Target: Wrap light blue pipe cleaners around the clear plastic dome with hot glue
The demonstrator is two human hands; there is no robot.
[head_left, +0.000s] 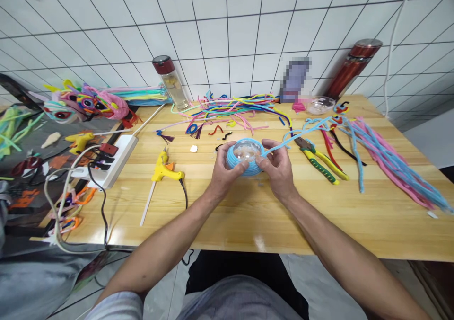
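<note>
Both hands are at a clear bowl (pixel 245 150) whose outside is wound with rows of light blue pipe cleaner. My left hand (pixel 226 168) grips its left side, thumb over the near rim. My right hand (pixel 280 168) closes on the right side, pinching a light blue pipe cleaner (pixel 296 136) between thumb and fingers. That strand leaves the coil and runs up to the right over the table. Fingers hide parts of the bowl's sides. To the right lie pliers (pixel 321 163) with green and yellow handles.
A yellow glue gun (pixel 165 171) lies to the left, beside a white power strip (pixel 115 161) with cords. Mixed pipe cleaners (pixel 230 107) lie behind; blue and pink ones (pixel 393 164) are at right. A glass bottle (pixel 173 83) and red flask (pixel 354 69) stand by the wall.
</note>
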